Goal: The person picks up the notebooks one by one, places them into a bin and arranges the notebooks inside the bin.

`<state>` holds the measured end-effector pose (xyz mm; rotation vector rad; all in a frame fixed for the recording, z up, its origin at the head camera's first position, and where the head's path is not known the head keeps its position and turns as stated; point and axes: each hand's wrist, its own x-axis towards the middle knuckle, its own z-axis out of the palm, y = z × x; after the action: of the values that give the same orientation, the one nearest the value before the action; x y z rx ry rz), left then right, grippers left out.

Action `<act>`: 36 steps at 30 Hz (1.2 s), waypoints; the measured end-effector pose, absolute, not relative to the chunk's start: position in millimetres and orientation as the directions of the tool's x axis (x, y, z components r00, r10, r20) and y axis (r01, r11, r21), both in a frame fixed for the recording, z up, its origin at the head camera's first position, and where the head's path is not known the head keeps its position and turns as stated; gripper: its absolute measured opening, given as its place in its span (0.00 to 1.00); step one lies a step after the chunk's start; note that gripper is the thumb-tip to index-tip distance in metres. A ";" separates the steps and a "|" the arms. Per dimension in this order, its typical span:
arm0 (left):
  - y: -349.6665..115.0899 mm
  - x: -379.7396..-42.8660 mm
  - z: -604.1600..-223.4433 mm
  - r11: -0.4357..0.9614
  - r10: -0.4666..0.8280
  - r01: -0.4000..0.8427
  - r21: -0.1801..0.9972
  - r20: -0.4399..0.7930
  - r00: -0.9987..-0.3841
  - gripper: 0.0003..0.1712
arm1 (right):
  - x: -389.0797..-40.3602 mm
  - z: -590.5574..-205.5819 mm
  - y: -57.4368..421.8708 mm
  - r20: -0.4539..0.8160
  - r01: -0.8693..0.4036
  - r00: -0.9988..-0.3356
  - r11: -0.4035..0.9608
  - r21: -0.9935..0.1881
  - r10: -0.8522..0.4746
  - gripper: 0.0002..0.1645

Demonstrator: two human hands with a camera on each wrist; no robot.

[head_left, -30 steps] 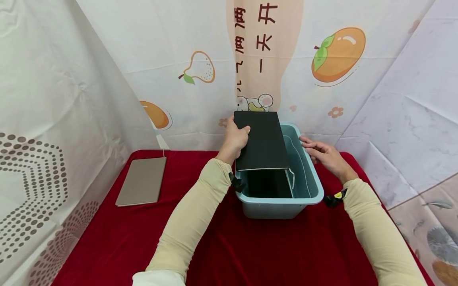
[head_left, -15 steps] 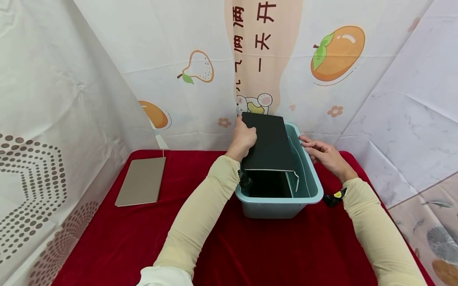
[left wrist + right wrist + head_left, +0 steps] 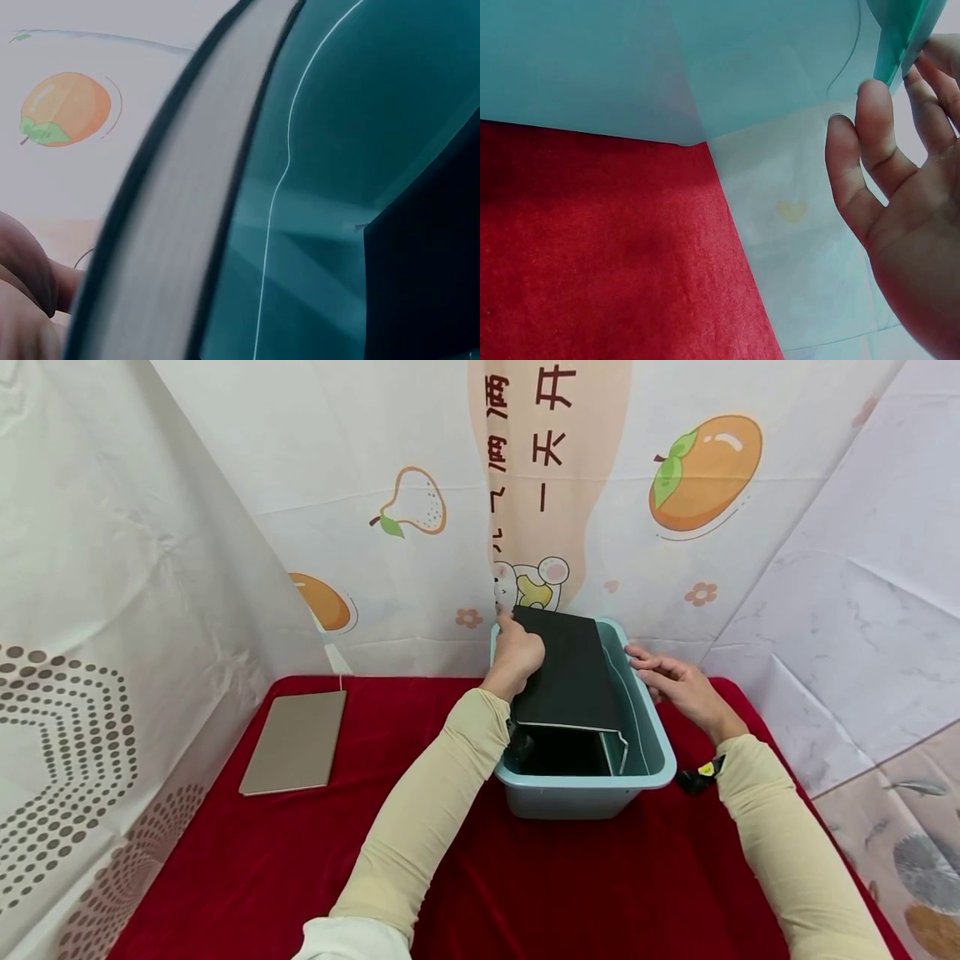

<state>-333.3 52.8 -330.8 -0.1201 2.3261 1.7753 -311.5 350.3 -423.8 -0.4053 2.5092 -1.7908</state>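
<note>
Left hand (image 3: 521, 656) is gripping black hardcover book (image 3: 568, 681) aslant over blue tub (image 3: 585, 782), right hand (image 3: 681, 692) resting loosely extended at its rim, tilt possibly risking a jam.

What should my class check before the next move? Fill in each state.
1. Black book held: ok, the left hand grips its left side.
2. Black book over the tub: ok, in the head view.
3. The right hand at the tub: ok, at its right rim.
4. Nothing else in the tub: not ok, a dark item lies inside.
5. Black book clear of the dark item: cannot tell, partly hidden.
6. Grey book apart from the tub: ok, on the cloth.
</note>
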 end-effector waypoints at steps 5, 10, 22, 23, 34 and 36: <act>54.6 -334.3 -333.7 0.229 0.054 -0.185 0.956 -0.203 -0.978 0.36 | -311.6 -423.2 348.9 0.126 -0.194 -0.966 0.310 -0.931 -0.228 0.24; 56.9 -334.8 -336.4 0.228 0.043 -0.173 0.958 -0.188 -0.981 0.34 | -311.7 -423.9 350.2 0.137 -0.208 -0.963 0.311 -0.927 -0.234 0.24; 67.2 -335.2 -341.7 0.359 -0.032 -0.160 0.920 -0.160 -0.987 0.37 | -311.6 -425.8 350.5 0.156 -0.231 -0.955 0.301 -0.925 -0.252 0.23; 68.1 -335.7 -342.2 0.357 -0.034 -0.165 0.920 -0.164 -0.986 0.37 | -311.7 -425.7 350.7 0.159 -0.236 -0.953 0.300 -0.924 -0.258 0.23; 75.2 -335.9 -350.0 0.396 -0.007 -0.196 0.897 -0.211 -0.978 0.36 | -312.0 -427.9 350.2 0.147 -0.215 -0.962 0.309 -0.927 -0.228 0.24; 75.7 -336.5 -350.5 0.389 -0.002 -0.203 0.898 -0.220 -0.976 0.36 | -311.8 -428.0 350.5 0.149 -0.216 -0.962 0.311 -0.925 -0.227 0.23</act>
<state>-336.5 75.7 -350.5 -0.1838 2.4606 1.6312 -311.8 350.5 -428.0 -0.4291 2.5358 -1.7878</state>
